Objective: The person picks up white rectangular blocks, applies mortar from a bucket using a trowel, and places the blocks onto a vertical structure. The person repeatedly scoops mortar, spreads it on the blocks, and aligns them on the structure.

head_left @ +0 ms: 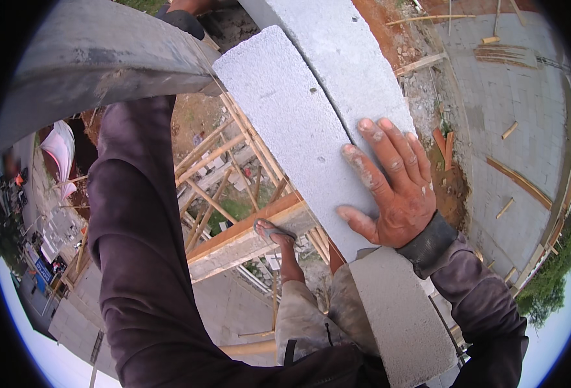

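My right hand lies palm down with fingers spread on pale grey lightweight concrete blocks. Its thumb rests on the left block, and the fingers reach over the seam onto the adjoining block. A narrow dark gap runs between these two. Closer to my body, another block meets the left block's near end, where a corner looks chipped. My left arm passes behind a smooth grey concrete member. Only a dark cuff and some skin of my left hand show at the top edge; its fingers are out of sight.
Below are bamboo scaffold poles and a timber-edged concrete beam, with my sandalled foot on it. Far down, loose wood strips lie on a paved surface. A pink-white sheet hangs at left.
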Demonstrator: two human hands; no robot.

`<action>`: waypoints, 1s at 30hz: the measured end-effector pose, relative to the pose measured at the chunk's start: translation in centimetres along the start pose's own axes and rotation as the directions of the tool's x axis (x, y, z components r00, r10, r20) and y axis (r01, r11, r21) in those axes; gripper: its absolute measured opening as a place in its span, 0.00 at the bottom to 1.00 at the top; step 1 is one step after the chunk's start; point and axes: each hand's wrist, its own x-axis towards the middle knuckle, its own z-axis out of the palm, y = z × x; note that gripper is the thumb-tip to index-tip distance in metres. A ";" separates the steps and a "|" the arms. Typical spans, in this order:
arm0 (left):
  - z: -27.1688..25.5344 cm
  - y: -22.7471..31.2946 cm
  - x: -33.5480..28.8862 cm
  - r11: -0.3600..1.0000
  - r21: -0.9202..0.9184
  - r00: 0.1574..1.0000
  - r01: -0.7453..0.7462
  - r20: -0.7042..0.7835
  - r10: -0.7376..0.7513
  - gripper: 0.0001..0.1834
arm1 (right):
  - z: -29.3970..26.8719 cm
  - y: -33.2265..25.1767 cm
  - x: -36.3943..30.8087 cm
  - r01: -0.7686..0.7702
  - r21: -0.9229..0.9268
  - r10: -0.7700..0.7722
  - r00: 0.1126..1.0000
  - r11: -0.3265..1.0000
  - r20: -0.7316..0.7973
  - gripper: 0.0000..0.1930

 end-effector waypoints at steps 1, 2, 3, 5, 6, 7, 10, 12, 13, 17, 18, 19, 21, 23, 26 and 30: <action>0.1 -0.1 0.3 0.999 0.035 0.999 0.002 0.033 -0.003 0.17 | 0.0 0.0 0.0 0.001 -0.009 -0.001 1.000 1.000 -0.001 0.34; 0.1 -0.4 0.5 0.999 0.031 0.999 -0.018 0.038 0.017 0.17 | -0.1 0.0 0.0 -0.001 -0.010 0.001 1.000 1.000 0.000 0.34; 0.2 -0.7 0.7 0.999 0.028 0.998 -0.036 0.047 0.035 0.17 | -0.2 0.0 0.0 -0.003 -0.013 0.003 1.000 1.000 0.003 0.34; 0.6 -1.1 0.8 0.998 0.046 0.997 -0.044 0.063 0.041 0.18 | -0.2 -0.2 0.1 -0.005 -0.013 0.005 1.000 1.000 0.006 0.34; 0.8 -1.2 0.8 0.997 0.066 0.997 -0.034 0.067 0.029 0.18 | -0.3 -0.2 0.1 -0.006 -0.014 0.006 1.000 1.000 0.006 0.34; 1.0 -1.3 0.9 0.996 0.085 0.997 -0.025 0.069 0.019 0.18 | -0.2 -0.2 0.1 -0.006 -0.024 0.007 1.000 1.000 0.005 0.34; 1.3 -1.3 0.8 0.987 0.158 0.999 -0.022 0.036 0.017 0.19 | -0.2 -0.2 0.1 -0.003 -0.012 0.003 1.000 1.000 0.001 0.34; 0.9 -1.2 1.1 0.990 0.140 0.994 -0.031 0.108 0.015 0.20 | -0.1 -0.1 0.1 0.002 -0.011 -0.002 1.000 1.000 -0.002 0.34; 0.7 -1.2 1.2 0.991 0.129 0.989 -0.034 0.147 0.015 0.20 | -0.1 -0.1 0.1 0.005 -0.012 -0.005 1.000 1.000 -0.007 0.34; 0.2 -0.8 1.5 0.981 0.164 0.963 -0.099 0.263 0.054 0.24 | -0.3 -0.3 0.1 -0.002 -0.027 0.003 1.000 1.000 0.013 0.35; 0.2 -0.7 1.4 0.985 0.159 0.974 -0.074 0.225 0.036 0.25 | -0.4 -0.2 0.1 -0.001 -0.025 0.001 1.000 1.000 0.009 0.35; 0.5 -0.6 1.3 0.987 0.150 0.982 -0.051 0.190 0.021 0.26 | -0.4 -0.2 0.1 -0.004 -0.023 0.004 1.000 1.000 0.009 0.35; 0.9 -0.6 1.0 0.992 0.099 0.988 -0.076 0.143 0.062 0.24 | -0.4 -0.2 0.1 -0.004 -0.037 0.004 1.000 0.999 0.010 0.35; 1.2 -0.8 0.9 0.990 0.111 0.986 -0.085 0.150 0.068 0.23 | -0.3 -0.3 0.1 0.001 -0.034 -0.001 1.000 0.999 0.006 0.35; 1.8 -1.4 1.2 0.986 0.126 0.983 -0.105 0.163 0.084 0.22 | -0.2 -0.1 0.0 0.005 -0.033 -0.006 1.000 0.999 -0.008 0.35; 2.8 -2.9 1.8 0.982 0.139 0.979 -0.131 0.176 0.106 0.21 | 0.0 0.0 0.0 0.008 -0.030 -0.008 1.000 1.000 -0.017 0.36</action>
